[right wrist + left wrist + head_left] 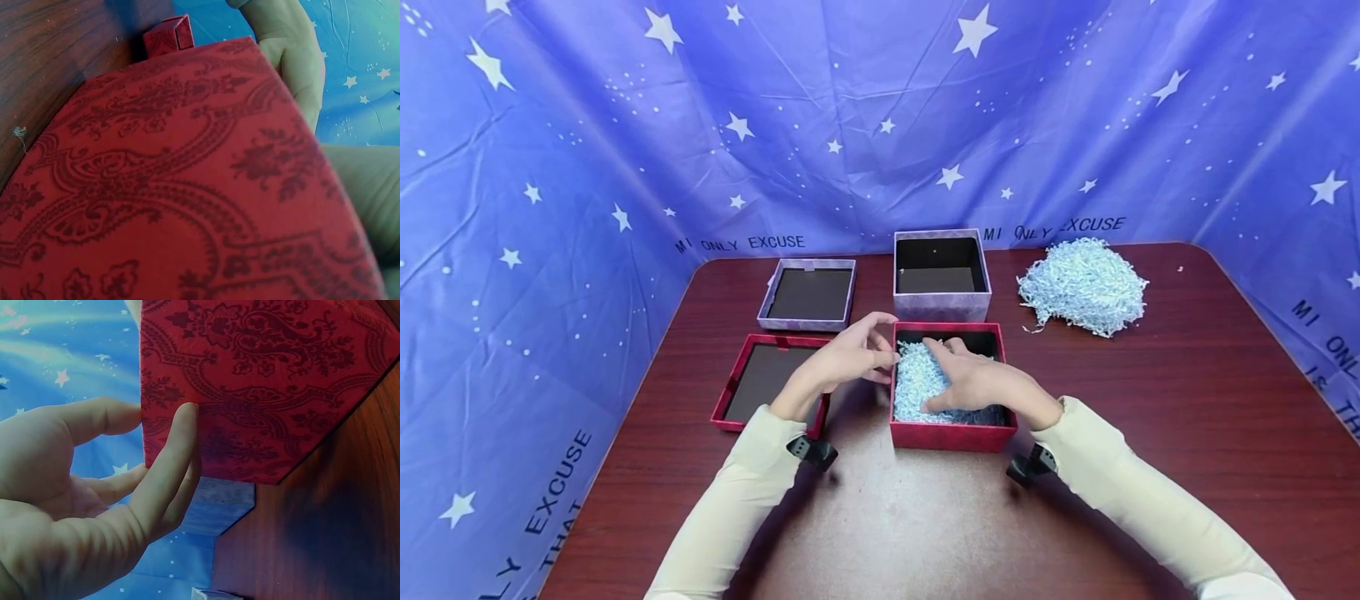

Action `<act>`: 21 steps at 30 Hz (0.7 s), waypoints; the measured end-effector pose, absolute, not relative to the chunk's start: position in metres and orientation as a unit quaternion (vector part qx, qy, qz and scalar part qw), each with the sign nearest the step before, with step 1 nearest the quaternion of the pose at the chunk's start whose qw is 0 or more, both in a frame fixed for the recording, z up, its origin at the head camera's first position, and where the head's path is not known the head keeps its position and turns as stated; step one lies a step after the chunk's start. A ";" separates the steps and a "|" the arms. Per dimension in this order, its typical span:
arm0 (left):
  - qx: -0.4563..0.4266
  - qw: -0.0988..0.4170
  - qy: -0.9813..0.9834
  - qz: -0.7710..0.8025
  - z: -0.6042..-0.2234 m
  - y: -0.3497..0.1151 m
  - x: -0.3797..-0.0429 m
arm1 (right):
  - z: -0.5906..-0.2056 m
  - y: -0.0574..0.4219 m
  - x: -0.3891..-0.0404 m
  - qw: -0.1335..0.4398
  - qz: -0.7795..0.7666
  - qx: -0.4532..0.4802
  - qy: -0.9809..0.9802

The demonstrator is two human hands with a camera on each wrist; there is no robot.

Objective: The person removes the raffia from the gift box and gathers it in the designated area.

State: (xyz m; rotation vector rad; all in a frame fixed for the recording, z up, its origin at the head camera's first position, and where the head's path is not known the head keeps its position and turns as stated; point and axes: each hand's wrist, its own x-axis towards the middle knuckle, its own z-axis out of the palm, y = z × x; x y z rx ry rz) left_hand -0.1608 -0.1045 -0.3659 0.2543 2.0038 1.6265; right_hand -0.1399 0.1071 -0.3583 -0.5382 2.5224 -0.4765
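Note:
A red patterned box (953, 436) stands at the middle of the table, part filled with pale blue shredded paper (916, 383). My right hand (973, 379) reaches inside, fingers and thumb spread over the paper; some fingertips are hidden. At the box's left wall is my left hand (850, 358), its fingertips touching the wall and rim. In the left wrist view the left hand (94, 469) reaches to the red box (269, 387) with thumb and fingers apart. The right wrist view shows mostly the red box's wall (156, 169), with the right hand partly hidden behind it.
A red lid (767, 387) lies inside up to the left, partly behind the left forearm. Behind it is a purple lid (812, 296). A purple box (942, 307) stands open behind the red one. A heap of blue shredded paper (1084, 287) lies at the back right.

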 end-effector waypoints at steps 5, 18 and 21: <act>0.091 0.274 0.737 0.611 -0.367 -0.105 -0.160 | -0.364 0.110 -0.145 0.273 -0.194 -0.213 0.918; 0.087 0.278 0.734 0.614 -0.366 -0.105 -0.160 | -0.373 0.112 -0.146 0.231 -0.274 -0.220 0.907; 0.086 0.281 0.730 0.617 -0.365 -0.106 -0.160 | -0.366 0.114 -0.146 0.215 -0.275 -0.219 0.911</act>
